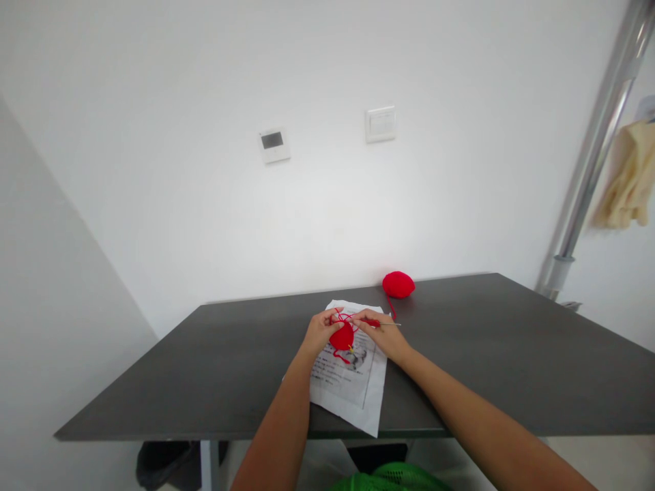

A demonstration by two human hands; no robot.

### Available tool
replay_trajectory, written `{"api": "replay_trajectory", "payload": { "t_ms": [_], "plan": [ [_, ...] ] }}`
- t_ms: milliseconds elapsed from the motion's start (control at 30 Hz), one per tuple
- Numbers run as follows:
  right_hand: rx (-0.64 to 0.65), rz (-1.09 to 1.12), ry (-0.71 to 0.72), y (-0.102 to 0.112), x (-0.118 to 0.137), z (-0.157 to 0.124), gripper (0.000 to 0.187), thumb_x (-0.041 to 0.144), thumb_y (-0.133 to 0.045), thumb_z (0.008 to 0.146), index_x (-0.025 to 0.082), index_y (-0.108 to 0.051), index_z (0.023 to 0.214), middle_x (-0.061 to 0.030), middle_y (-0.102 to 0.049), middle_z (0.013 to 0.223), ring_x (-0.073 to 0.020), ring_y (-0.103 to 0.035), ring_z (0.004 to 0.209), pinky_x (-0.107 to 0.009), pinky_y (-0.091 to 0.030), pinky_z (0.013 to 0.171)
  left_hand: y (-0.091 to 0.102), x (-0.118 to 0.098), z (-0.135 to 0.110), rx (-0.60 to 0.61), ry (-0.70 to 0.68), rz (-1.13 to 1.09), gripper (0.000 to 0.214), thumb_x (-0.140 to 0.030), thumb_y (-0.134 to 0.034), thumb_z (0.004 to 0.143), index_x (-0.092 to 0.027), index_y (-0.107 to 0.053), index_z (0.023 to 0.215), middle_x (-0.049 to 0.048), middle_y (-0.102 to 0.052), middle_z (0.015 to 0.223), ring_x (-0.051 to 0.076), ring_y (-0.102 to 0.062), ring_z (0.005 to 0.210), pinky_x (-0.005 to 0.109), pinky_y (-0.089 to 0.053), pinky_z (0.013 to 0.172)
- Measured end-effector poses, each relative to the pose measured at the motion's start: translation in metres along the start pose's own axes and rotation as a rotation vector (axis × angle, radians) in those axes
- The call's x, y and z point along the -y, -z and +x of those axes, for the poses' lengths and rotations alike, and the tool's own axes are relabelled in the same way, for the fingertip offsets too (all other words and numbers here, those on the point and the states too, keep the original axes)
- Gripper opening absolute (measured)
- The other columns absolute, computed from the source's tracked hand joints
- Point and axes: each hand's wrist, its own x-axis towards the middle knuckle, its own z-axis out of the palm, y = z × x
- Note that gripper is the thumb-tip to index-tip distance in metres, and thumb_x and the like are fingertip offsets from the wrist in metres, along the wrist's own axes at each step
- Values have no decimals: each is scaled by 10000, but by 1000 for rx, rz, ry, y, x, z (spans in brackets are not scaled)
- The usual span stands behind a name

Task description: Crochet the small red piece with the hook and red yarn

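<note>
A small rounded piece of red crochet work (342,337) hangs from the fingers of my left hand (322,331), which pinch its upper edge. A short red tail dangles below it, and a small yellowish bit shows at its lower right. My right hand (381,332) is closed around a crochet hook (375,323) with a red handle; its thin metal end sticks out to the right. Loops of red yarn run between the two hands. Beneath them lies a creased printed sheet (340,389) with text and a picture. The hook's working tip is too small to make out.
A ball of red yarn (398,284) sits at the back of the dark table (230,368), its strand trailing toward my right hand. A white wall with a thermostat (274,146) and a switch (381,125) rises behind. A metal pole (596,167) and hanging cream cloth (627,177) stand right.
</note>
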Motion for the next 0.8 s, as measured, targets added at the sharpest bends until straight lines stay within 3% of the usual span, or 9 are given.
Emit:
{"api": "replay_trajectory", "payload": {
  "t_ms": [133, 200, 367, 467, 633, 800],
  "plan": [
    [10, 278, -203, 2, -4, 6, 228, 368, -588, 747, 151, -653, 713, -20, -641, 659, -162, -596, 645, -295, -477, 661, 2, 0, 1, 9, 2, 27, 436, -230, -712, 559, -92, -650, 969, -12, -550, 621, 94, -487, 553, 221, -374, 547],
    [31, 323, -224, 3, -5, 6, 221, 365, -597, 738, 152, -656, 721, -20, -644, 658, -163, -600, 641, -303, -484, 665, 4, 0, 1, 16, 0, 38, 419, -228, -713, 556, -94, -657, 949, -12, -549, 618, 94, -485, 549, 219, -370, 542],
    [175, -17, 70, 10, 3, 2, 152, 266, -568, 780, 197, -688, 842, -41, -684, 839, -185, -606, 799, -313, -449, 766, 9, 2, 2, 46, 18, 53, 402, -246, -709, 569, -101, -665, 942, 4, -572, 633, 105, -502, 566, 223, -384, 554],
    [207, -91, 126, 13, 8, 1, 162, 254, -555, 793, 204, -691, 865, -47, -689, 871, -188, -610, 821, -309, -446, 778, 11, 4, 2, 70, 40, 25, 436, -270, -718, 570, -115, -661, 974, 14, -590, 652, 118, -520, 586, 233, -400, 573],
    [111, 104, -24, 13, 8, 3, 184, 331, -600, 760, 179, -698, 796, -29, -684, 773, -177, -612, 750, -286, -462, 717, 12, 2, 1, 75, 62, -32, 460, -273, -736, 557, -120, -660, 983, 7, -582, 647, 108, -515, 574, 229, -393, 569],
    [33, 432, -300, 10, 6, 8, 266, 406, -703, 620, 150, -685, 689, -18, -658, 615, -159, -615, 614, -297, -499, 660, 8, -2, -1, 91, 66, -60, 440, -274, -743, 543, -117, -673, 948, 5, -573, 634, 101, -503, 561, 226, -386, 563]
  ]
}}
